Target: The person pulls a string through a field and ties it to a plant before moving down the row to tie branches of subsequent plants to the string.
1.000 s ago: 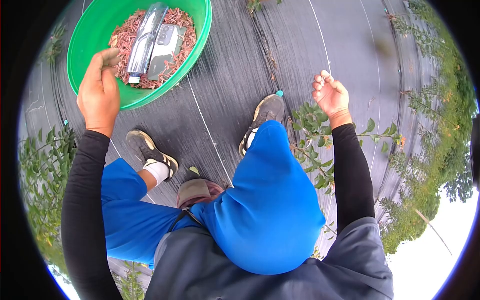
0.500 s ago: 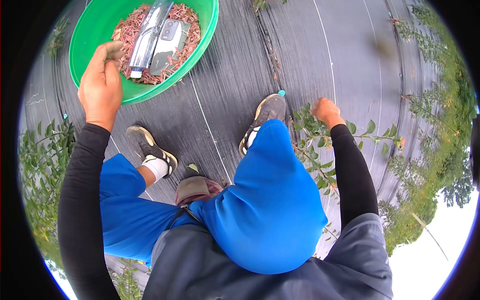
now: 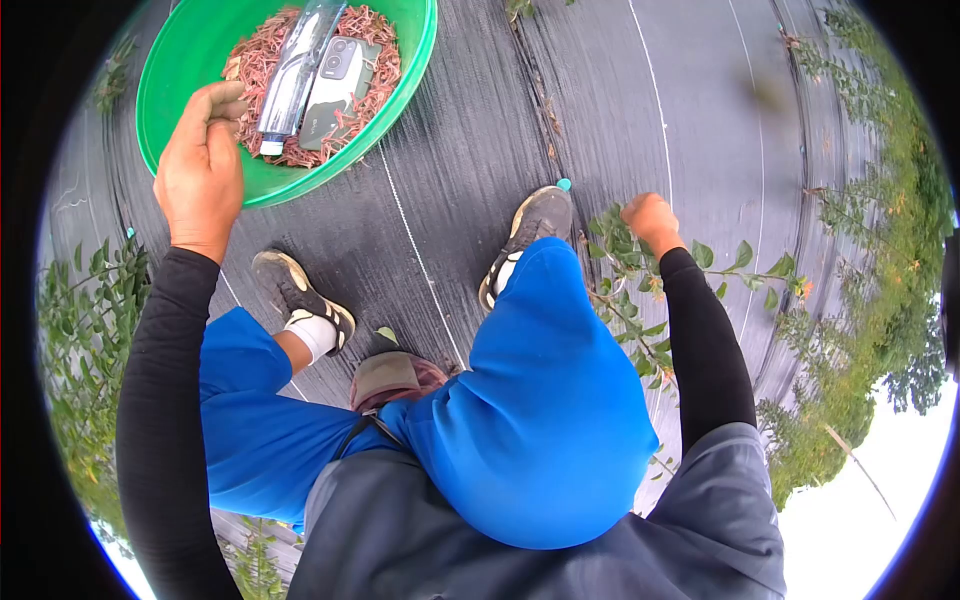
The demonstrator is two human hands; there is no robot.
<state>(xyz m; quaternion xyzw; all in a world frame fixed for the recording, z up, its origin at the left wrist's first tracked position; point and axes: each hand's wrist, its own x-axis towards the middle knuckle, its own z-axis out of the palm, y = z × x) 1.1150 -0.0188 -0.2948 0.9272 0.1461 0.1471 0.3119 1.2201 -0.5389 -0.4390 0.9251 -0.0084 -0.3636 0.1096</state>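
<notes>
My left hand point(image 3: 202, 180) is at the near left edge of a green basin point(image 3: 400, 110), overlapping its rim. Its fingers curve over the inside, with a gap between thumb and fingers and nothing visible in them. Thin reddish-brown pieces point(image 3: 262, 57), like dried stalks or pods, lie in the basin. On them rest a clear plastic bottle point(image 3: 297, 75) with a white cap and a grey smartphone point(image 3: 330, 95), camera side up. To the right, my right hand point(image 3: 652, 221) is closed beside a leafy plant point(image 3: 620, 300) with orange flowers. Its fingertips are hidden, so anything inside cannot be made out.
Black ground sheeting point(image 3: 450, 120) with white lines spreads under my feet. My shoes point(image 3: 305, 300) stand apart, with a brownish cap-like item point(image 3: 395, 380) between my legs. Leafy bushes point(image 3: 90, 350) grow at the left, and a green row point(image 3: 880, 250) runs along the right.
Almost nothing differs. Both hands hold nearly the same positions, with only a very slight shift, and the basin's contents lie as before.
</notes>
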